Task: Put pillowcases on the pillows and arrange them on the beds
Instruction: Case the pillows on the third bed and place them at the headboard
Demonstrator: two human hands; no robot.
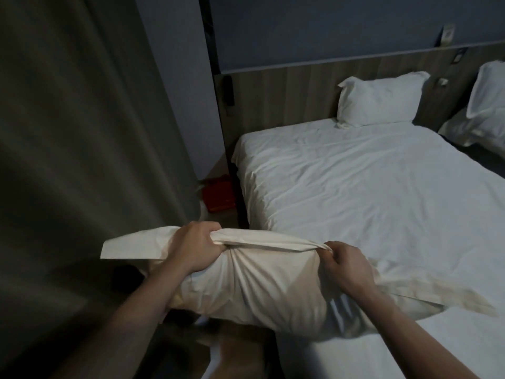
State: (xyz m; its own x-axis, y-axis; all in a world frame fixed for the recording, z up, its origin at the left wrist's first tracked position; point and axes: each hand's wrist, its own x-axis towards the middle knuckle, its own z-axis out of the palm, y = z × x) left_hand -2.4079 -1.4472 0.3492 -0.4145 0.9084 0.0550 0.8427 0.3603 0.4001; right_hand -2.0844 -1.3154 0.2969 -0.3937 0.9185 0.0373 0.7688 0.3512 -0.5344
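both hands, left hand and right hand, grip the pillowcase hem at the near bed edge; probably tuck next.

Cream pillowcase bunched over pillow at bed edge; white pillow against headboard.

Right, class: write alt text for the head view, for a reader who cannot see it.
Two bare hands, left hand and right hand, grip the bunched open end of a cream pillowcase on a pillow, over the near corner of a white bed. A finished pillow leans on the headboard.
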